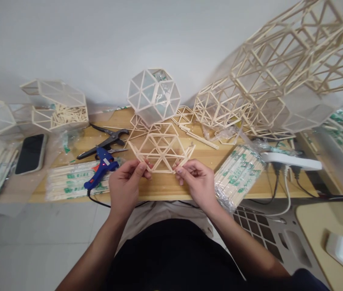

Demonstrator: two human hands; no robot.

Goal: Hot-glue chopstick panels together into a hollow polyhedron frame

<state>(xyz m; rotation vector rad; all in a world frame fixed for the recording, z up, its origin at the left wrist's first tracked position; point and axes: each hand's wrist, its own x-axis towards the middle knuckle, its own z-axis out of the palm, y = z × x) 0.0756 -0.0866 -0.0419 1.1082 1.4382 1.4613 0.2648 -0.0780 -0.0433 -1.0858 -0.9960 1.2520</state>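
Head view: both hands are holding a flat hexagonal stick frame [161, 152] just above the near edge of the worktop [171, 186]. Left hand [125, 184] is pinching the frame's lower left corner between thumb and fingers; right hand [196, 182] is pinching the lower right corner the same way. Both grips are closed narrow on the frame, fingertips only.

Handling, my read: the frame is looking very light and stiff along each stick, but the glued joints are probably the weak points, so twisting it could be snapping them. Best hold is at the corners or on the outer rim sticks, two-sided as it is now, not on the thin inner spokes.

Around it: a blue glue gun [101, 169] is lying just left of the left hand on a pack of wrapped sticks [68, 182], black pliers [106, 142] behind it, a phone [31, 153] further left. Another stick bundle [238, 173] is lying right of the right hand, near a white power strip [292, 161]. A faceted stick ball [153, 95] is standing behind the frame, larger lattice structures [280, 68] at the far right.
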